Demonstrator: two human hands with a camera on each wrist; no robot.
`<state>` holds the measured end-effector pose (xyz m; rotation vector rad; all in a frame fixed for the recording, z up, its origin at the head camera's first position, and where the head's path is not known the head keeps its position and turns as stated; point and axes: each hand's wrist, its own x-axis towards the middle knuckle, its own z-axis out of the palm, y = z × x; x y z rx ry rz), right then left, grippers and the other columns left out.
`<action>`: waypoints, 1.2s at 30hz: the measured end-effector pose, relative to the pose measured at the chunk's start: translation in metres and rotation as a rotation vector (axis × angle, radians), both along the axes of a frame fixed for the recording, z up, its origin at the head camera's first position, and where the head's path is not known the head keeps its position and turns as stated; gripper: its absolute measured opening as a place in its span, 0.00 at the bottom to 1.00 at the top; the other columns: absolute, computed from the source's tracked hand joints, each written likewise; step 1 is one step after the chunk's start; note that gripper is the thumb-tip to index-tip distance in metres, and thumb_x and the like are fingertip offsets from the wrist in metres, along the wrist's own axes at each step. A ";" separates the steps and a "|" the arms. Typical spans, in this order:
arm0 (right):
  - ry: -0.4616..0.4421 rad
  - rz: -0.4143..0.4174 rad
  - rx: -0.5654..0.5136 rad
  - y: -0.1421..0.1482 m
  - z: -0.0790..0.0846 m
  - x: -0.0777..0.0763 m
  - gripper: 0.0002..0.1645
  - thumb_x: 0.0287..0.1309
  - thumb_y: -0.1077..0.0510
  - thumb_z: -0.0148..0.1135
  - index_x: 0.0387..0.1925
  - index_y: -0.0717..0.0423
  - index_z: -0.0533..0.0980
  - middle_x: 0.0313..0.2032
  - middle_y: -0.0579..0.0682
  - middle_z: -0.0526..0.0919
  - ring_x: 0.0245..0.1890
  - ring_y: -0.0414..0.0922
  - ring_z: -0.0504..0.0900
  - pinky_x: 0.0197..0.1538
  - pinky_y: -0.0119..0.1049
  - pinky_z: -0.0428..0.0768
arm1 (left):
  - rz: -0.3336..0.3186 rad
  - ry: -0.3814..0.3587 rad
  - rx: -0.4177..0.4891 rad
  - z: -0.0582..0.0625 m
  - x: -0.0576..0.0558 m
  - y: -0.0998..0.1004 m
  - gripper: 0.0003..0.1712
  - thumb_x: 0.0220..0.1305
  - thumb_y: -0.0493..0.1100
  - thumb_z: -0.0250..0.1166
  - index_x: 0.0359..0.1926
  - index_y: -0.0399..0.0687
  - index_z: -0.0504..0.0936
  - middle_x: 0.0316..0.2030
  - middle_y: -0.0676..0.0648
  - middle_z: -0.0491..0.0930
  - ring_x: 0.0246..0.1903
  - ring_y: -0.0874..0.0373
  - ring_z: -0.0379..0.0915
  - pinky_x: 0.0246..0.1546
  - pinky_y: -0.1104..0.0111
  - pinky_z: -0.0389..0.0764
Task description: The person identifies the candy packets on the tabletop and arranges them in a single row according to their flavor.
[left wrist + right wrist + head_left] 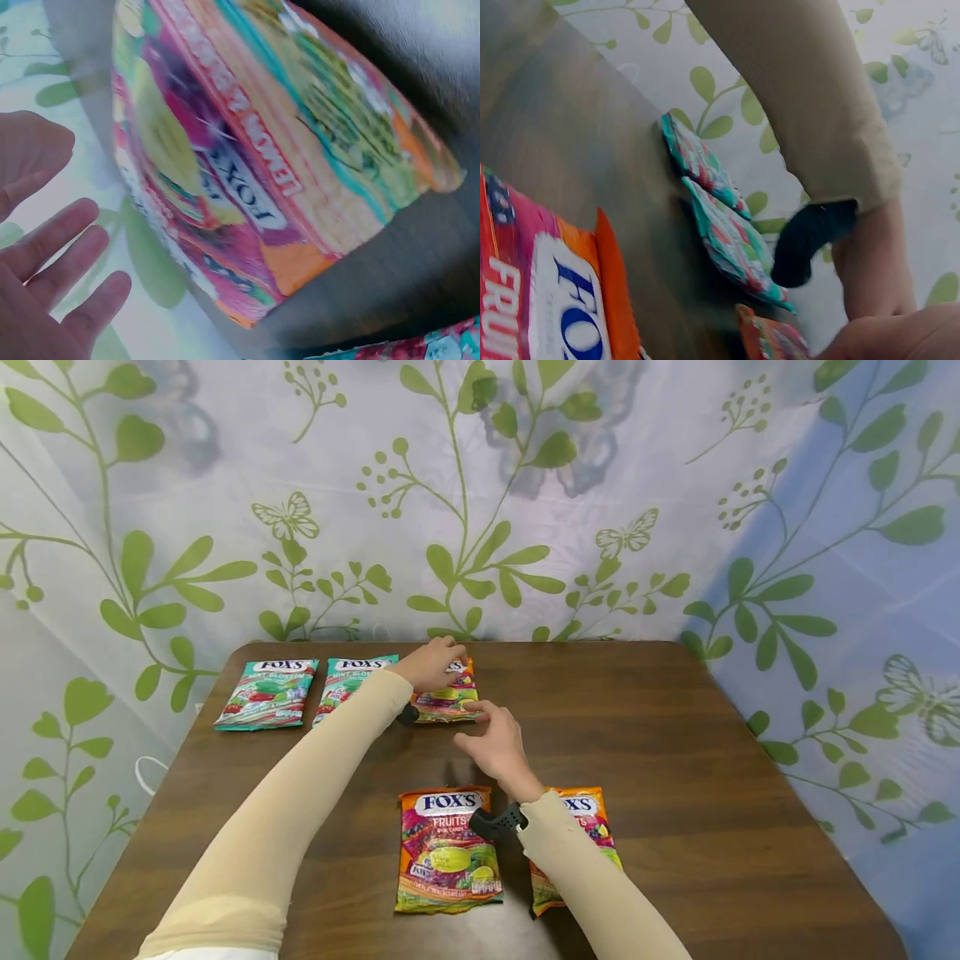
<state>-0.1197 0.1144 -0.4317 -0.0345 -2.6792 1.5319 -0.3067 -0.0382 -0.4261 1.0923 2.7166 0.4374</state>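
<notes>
My left hand [433,665] is over the top of an orange Fox's fruit candy bag [444,700] at the back of the table. In the left wrist view, the fingers of the left hand [56,274] are spread and apart from that candy bag [217,150]. My right hand [497,745] is by the bag's lower right corner, thumb and fingers parted and holding nothing. Beneath the right wrist lies a second orange Fox's Fruits bag [448,864]. A third fruit bag [592,810] is partly hidden by the right forearm.
Two teal Fox's Mint Blossom bags, one at the far left [268,696] and one beside it [343,685], lie along the back; the left sleeve partly covers the second. The brown wooden table [675,760] meets a leaf-patterned curtain [480,502] at its back edge.
</notes>
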 end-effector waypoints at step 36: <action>0.011 0.306 -0.038 0.059 0.009 0.039 0.34 0.67 0.55 0.79 0.72 0.43 0.79 0.60 0.57 0.86 0.51 0.51 0.88 0.50 0.49 0.85 | 0.094 -0.386 0.537 0.014 0.138 -0.082 0.25 0.76 0.47 0.73 0.66 0.43 0.78 0.55 0.41 0.84 0.52 0.50 0.84 0.56 0.55 0.86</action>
